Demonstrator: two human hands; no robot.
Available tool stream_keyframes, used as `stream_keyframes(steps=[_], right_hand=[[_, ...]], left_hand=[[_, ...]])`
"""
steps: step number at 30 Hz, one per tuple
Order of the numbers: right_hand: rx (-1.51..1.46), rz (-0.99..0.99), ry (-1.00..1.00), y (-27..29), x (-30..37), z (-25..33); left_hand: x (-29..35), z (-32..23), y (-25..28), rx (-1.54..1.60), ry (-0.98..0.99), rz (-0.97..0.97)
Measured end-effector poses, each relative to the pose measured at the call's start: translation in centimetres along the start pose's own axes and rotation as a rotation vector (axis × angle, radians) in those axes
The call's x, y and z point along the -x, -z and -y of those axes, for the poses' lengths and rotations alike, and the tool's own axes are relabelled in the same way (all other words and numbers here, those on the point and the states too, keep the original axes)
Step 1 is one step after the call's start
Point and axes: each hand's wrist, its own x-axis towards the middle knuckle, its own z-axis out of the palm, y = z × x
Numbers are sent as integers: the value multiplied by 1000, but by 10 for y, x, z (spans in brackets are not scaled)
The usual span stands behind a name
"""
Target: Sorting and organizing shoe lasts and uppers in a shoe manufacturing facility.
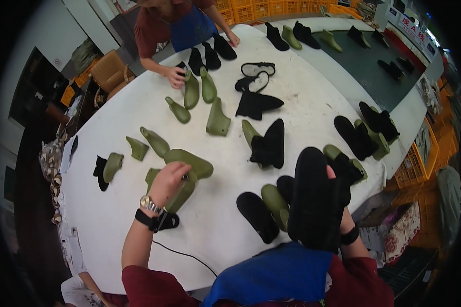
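Observation:
My left hand (pixel 170 181) is closed on the upper end of a green shoe last (pixel 183 194), over the left part of the table. Another green last (pixel 192 162) lies just beyond its fingers, and a third (pixel 151 176) shows partly behind the hand. My right hand (pixel 346 217) grips a black boot (pixel 312 197), raised close to me with its sole facing up. The boot hides most of that hand. Below it to the left, a black boot (pixel 257 216) and a green last (pixel 275 204) lie on the white table (pixel 210 215).
Across the table a person (pixel 176 25) in a blue apron touches a green last (pixel 191 91) beside black boots (pixel 210 55). More boots and lasts lie around the middle and right. A green conveyor belt (pixel 353 64) runs at back right. A cable (pixel 187 253) trails from my left wrist.

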Motion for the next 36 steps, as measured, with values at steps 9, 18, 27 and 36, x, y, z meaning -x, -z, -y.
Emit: stream_keyframes(steps=[9, 18, 27, 36], right_hand=[[-169, 167, -212, -1, 38, -35], [29, 640, -434, -100, 11, -103], [896, 741, 62, -119, 15, -171], [898, 670, 117, -62, 30, -55]], left_hand=[[140, -137, -122, 227, -126, 215], [158, -179, -51, 1465, 796, -622], [225, -182, -139, 251, 909, -373], [192, -175, -126, 42, 883, -264]])
